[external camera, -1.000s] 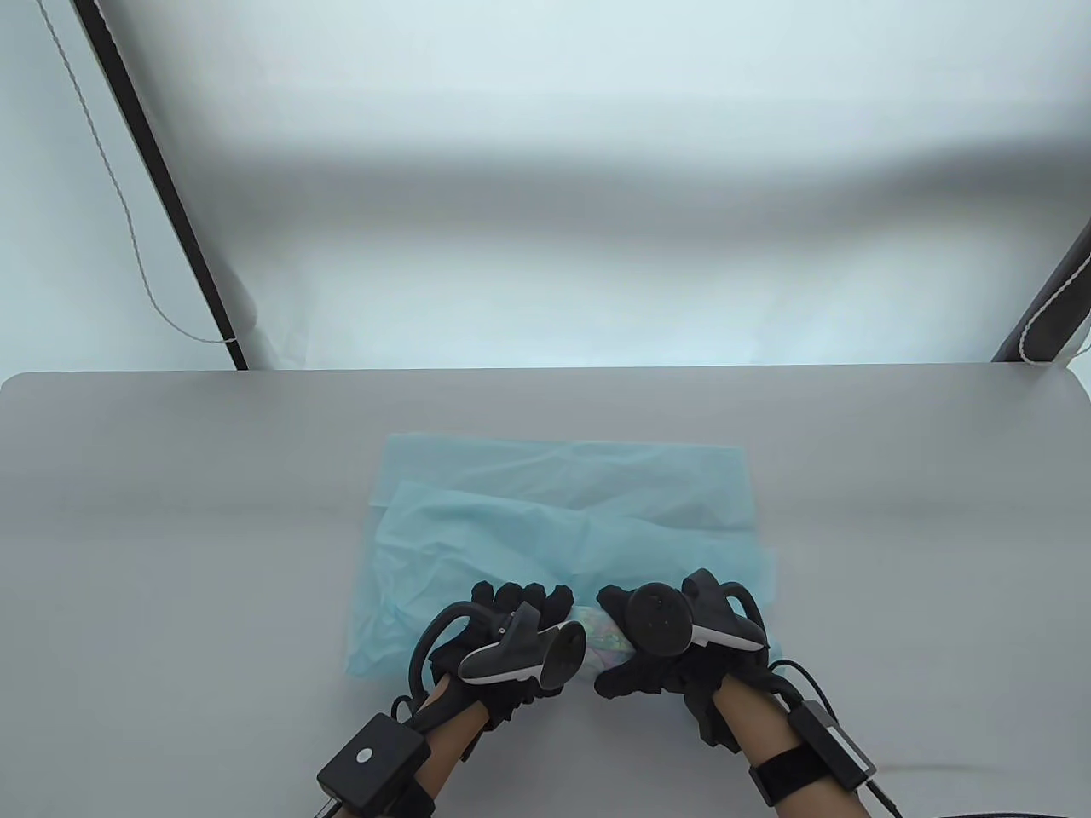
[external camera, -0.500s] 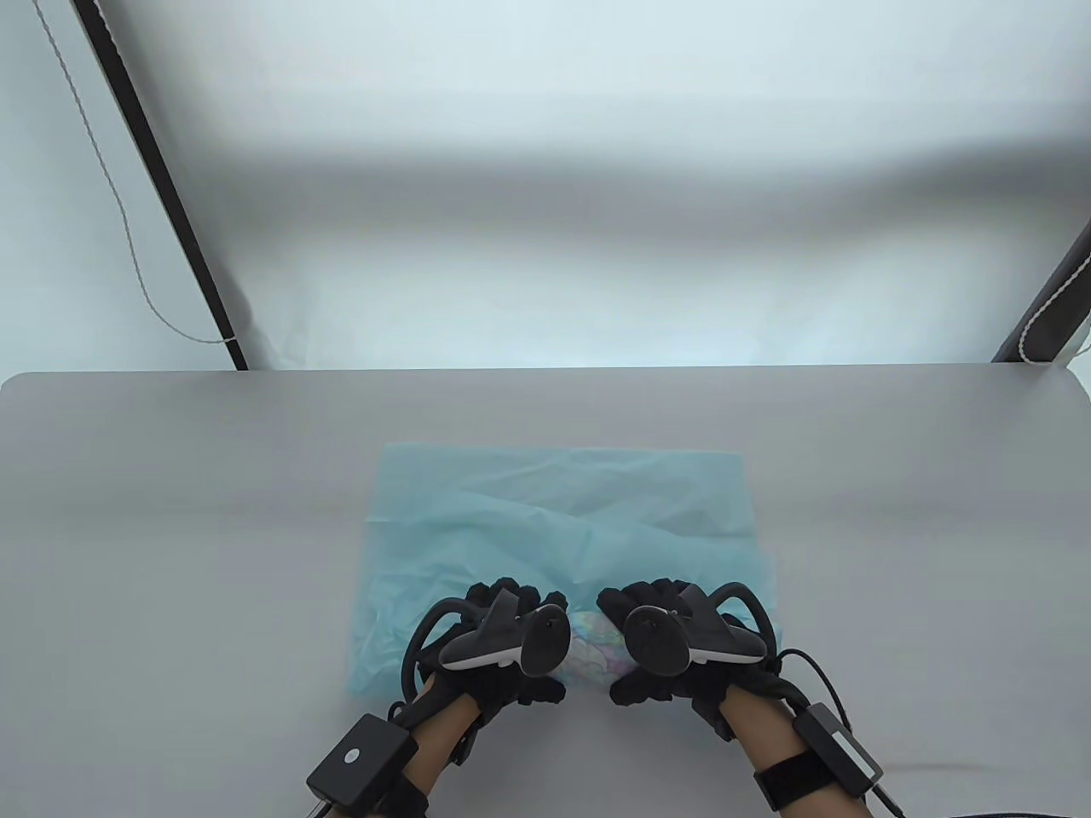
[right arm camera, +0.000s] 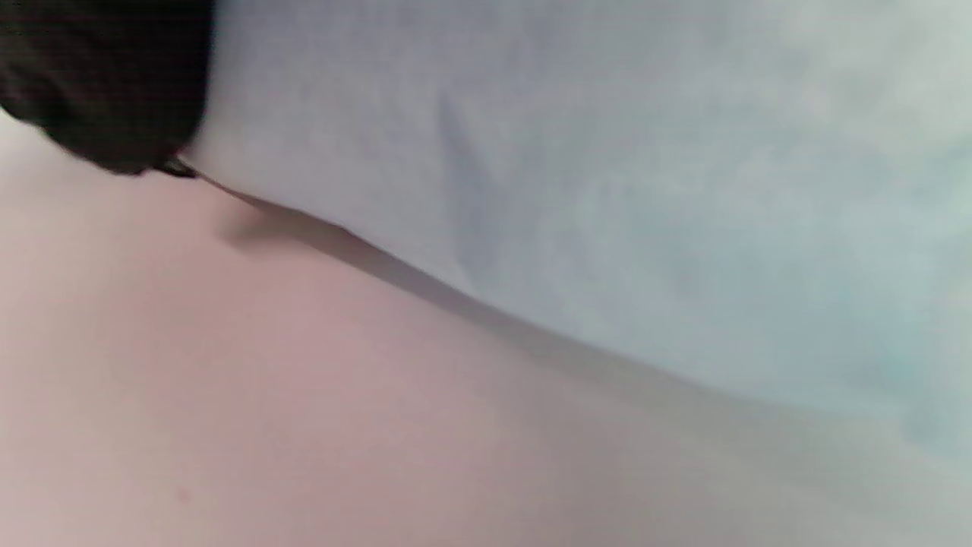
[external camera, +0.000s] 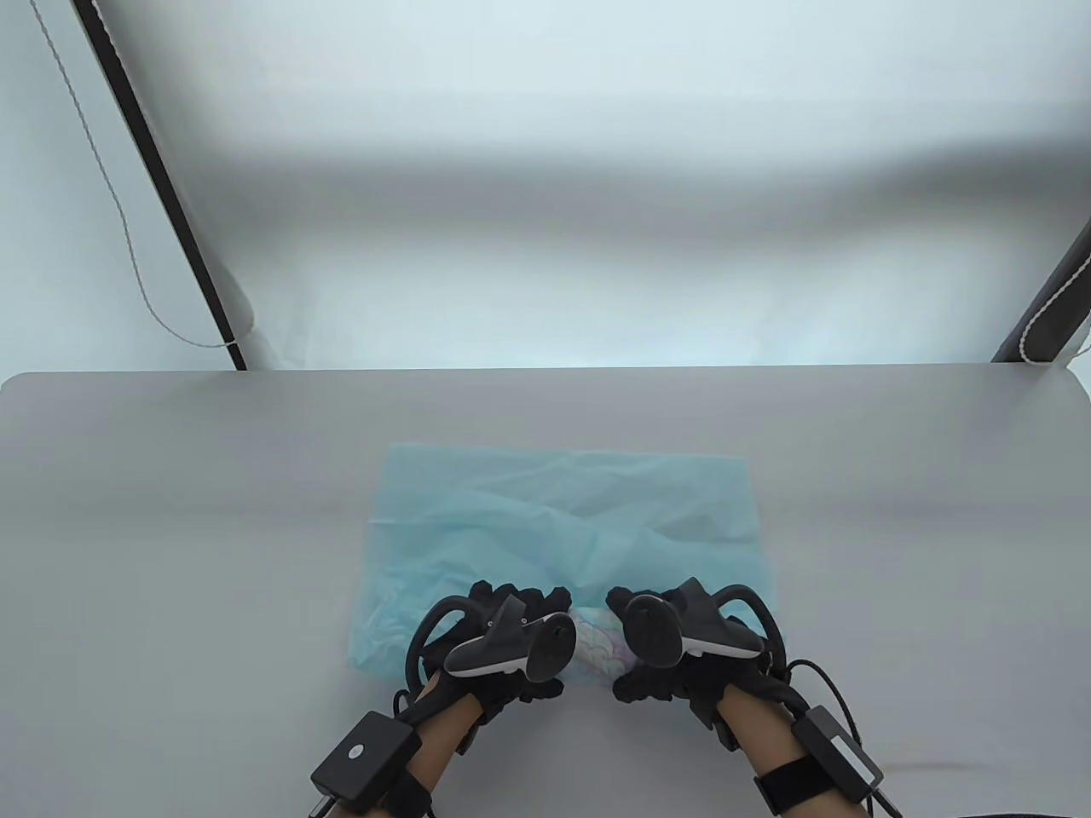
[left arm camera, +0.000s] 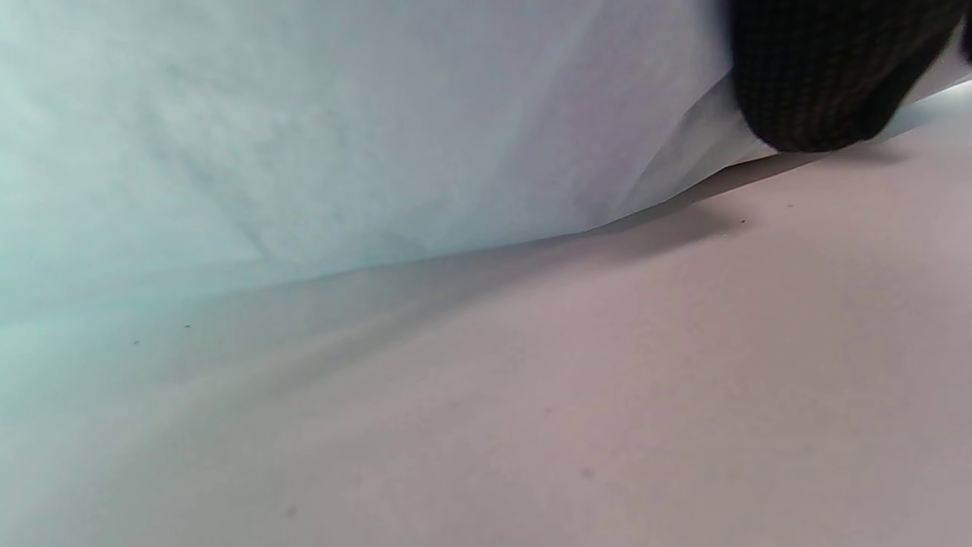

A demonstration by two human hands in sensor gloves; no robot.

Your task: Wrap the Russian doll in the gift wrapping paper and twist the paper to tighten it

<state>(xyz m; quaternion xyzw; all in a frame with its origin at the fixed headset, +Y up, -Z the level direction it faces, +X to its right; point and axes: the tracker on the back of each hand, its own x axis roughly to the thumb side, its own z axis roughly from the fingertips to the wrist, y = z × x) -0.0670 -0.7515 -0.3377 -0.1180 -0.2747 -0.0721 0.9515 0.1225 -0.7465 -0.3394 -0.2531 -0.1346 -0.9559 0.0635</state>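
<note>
On paper point(external camera: 562, 503), hands gripping doll point(external camera: 599, 645)

Only a pastel-patterned strip of the Russian doll point(external camera: 599, 645) shows between the gloved left hand point(external camera: 503, 643) and right hand point(external camera: 682, 648); the rest is hidden under them and the crumpled light-blue wrapping paper point(external camera: 562, 511). Trackers cover both hands' fingers. Each wrist view shows only one blurred black fingertip point(left arm camera: 828, 76) cut off by the top edge.

Overhead table view; wrist views against paper point(external camera: 562, 511)
</note>
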